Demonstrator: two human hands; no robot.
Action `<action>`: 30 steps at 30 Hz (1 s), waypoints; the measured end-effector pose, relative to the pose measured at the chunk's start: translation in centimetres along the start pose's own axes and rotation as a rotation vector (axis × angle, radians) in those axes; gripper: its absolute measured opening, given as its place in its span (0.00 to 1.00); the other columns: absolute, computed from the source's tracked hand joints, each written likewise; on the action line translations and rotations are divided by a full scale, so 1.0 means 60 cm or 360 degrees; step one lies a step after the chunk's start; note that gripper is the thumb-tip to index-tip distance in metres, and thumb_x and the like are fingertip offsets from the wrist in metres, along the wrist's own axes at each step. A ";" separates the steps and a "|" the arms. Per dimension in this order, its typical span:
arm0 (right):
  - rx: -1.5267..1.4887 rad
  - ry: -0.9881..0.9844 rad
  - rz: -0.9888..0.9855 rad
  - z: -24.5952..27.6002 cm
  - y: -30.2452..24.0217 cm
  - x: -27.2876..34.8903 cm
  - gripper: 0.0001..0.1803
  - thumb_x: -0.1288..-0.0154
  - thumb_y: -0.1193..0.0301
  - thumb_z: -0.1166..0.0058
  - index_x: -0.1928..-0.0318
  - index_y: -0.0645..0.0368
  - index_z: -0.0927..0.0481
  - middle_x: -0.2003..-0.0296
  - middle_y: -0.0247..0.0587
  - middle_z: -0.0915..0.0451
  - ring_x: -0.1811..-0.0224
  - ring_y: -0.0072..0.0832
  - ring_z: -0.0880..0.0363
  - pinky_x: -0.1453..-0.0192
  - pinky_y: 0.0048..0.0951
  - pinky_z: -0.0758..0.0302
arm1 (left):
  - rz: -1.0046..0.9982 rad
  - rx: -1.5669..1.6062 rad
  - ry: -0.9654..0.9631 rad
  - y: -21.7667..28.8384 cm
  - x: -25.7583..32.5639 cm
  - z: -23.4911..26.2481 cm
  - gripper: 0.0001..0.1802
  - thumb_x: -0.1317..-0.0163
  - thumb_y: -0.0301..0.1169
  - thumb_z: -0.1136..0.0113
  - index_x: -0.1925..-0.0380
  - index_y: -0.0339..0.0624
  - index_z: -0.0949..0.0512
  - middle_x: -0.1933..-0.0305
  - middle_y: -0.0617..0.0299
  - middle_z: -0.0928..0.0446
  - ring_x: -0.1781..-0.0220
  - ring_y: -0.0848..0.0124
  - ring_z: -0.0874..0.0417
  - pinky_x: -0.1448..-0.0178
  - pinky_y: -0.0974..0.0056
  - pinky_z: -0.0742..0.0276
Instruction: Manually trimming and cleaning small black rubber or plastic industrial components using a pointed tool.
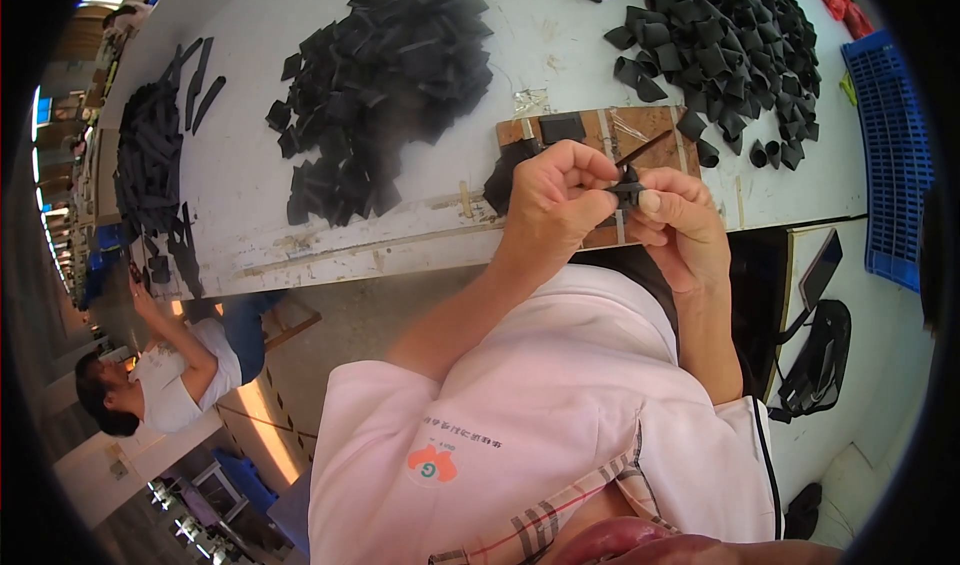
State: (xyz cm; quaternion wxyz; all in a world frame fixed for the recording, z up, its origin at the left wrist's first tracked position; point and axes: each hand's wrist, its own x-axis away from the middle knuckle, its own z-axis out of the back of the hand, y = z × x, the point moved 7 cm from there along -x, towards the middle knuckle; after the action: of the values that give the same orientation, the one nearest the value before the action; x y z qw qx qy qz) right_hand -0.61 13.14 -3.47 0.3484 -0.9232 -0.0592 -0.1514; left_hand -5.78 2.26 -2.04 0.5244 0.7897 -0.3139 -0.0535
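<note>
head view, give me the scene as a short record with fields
left hand: fingers pinched on a small black piece
right hand: fingers on the same piece
thin dark stick: slants up and right from the hands; holder unclear
beneath the hands: brown board on a white table
table, left to right: black strips, flat black pieces, curled black pieces
far right: blue crate

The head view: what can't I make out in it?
All in the head view:
Small black piece: full shape, partly covered by the left hand and right hand.
Brown board: its middle, behind both hands.
Black curled pieces: heap's far end, cut off by top edge.
Co-worker's hand: whether it holds anything, too small, blurred.
</note>
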 end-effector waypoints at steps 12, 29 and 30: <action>0.0734 -0.0125 0.0213 -0.077 -0.081 -0.004 0.15 0.39 0.60 0.49 0.75 0.57 0.28 0.82 0.22 0.36 0.81 0.10 0.44 0.81 0.14 0.47 | 0.0308 0.1370 -0.0736 0.046 -0.011 -0.058 0.11 0.42 0.17 0.62 0.60 0.29 0.33 0.75 0.54 0.26 0.95 0.84 0.44 0.91 0.77 0.48; 0.0941 -0.0193 0.0314 -0.025 -0.070 -0.055 0.16 0.38 0.62 0.51 0.77 0.60 0.28 0.86 0.24 0.37 0.85 0.11 0.42 0.82 0.15 0.44 | 0.0019 0.0531 -0.0274 0.020 -0.041 -0.028 0.10 0.41 0.23 0.52 0.58 0.37 0.30 0.69 0.60 0.27 0.84 0.83 0.35 0.80 0.79 0.40; 0.0936 -0.0184 0.0311 -0.029 -0.071 -0.052 0.16 0.38 0.62 0.51 0.77 0.60 0.28 0.86 0.24 0.37 0.85 0.11 0.42 0.82 0.15 0.44 | -0.0290 -0.0078 -0.0020 0.044 -0.035 -0.021 0.12 0.41 0.22 0.50 0.57 0.35 0.30 0.67 0.59 0.27 0.78 0.81 0.30 0.75 0.80 0.35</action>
State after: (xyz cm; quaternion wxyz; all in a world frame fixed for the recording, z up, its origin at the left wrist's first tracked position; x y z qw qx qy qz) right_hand -4.89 15.15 -0.58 0.6093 -0.7912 -0.0311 -0.0408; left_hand -8.10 3.74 0.27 0.5346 0.8015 -0.2427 -0.1136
